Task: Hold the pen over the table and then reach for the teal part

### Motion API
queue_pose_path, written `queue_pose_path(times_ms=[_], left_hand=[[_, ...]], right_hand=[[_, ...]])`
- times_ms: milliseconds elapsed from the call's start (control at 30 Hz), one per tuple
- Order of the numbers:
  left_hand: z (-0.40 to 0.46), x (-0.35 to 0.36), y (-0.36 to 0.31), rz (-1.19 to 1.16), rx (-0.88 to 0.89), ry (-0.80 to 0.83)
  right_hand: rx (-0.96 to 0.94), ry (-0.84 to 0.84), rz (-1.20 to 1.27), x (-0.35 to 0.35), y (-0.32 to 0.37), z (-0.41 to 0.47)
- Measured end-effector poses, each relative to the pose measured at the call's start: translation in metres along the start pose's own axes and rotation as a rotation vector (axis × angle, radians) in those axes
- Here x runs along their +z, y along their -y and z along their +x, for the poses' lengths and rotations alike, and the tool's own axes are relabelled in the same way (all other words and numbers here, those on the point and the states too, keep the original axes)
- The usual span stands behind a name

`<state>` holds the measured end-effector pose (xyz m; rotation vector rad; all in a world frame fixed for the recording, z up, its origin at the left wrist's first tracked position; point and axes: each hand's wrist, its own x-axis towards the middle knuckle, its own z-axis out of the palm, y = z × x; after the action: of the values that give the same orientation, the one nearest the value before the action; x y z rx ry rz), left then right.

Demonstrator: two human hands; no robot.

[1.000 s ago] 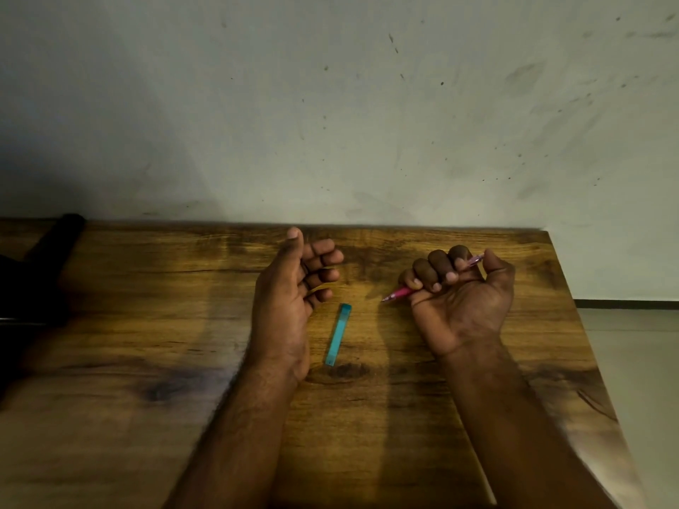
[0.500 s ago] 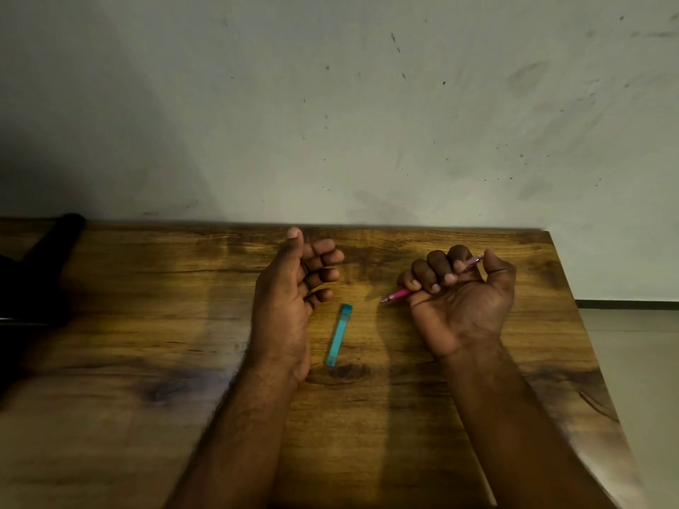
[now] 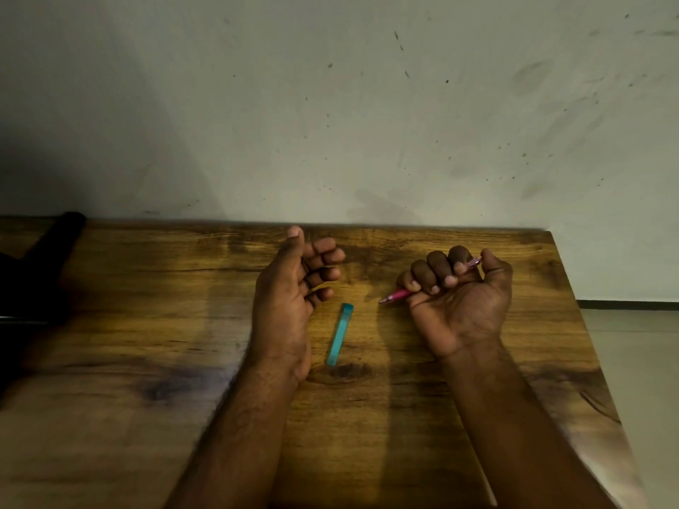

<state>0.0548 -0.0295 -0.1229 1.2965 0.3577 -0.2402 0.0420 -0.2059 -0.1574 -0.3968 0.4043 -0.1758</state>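
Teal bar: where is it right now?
In the head view, the teal bar lies flat on the table between the two hands, close beside the left hand and untouched.

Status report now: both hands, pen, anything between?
Left hand open, holds nothing. Right hand grips pink pen. Teal cap flat on table between hands, untouched.

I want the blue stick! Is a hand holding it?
No, the blue stick lies bare on the table between the left hand and right hand.
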Motion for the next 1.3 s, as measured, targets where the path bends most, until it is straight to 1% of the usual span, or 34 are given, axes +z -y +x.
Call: queue_pose_path(times_ms=[967, 1300], left_hand=[[0.0005, 0.0001, 0.0011, 0.002, 0.000, -0.001], [-0.0003, 0.0020, -0.0005, 0.003, -0.012, -0.006]], right_hand=[[0.009, -0.015, -0.008, 0.0014, -0.0005, -0.0010], [0.024, 0.017, -0.003, 0.0027, 0.0003, -0.0016]])
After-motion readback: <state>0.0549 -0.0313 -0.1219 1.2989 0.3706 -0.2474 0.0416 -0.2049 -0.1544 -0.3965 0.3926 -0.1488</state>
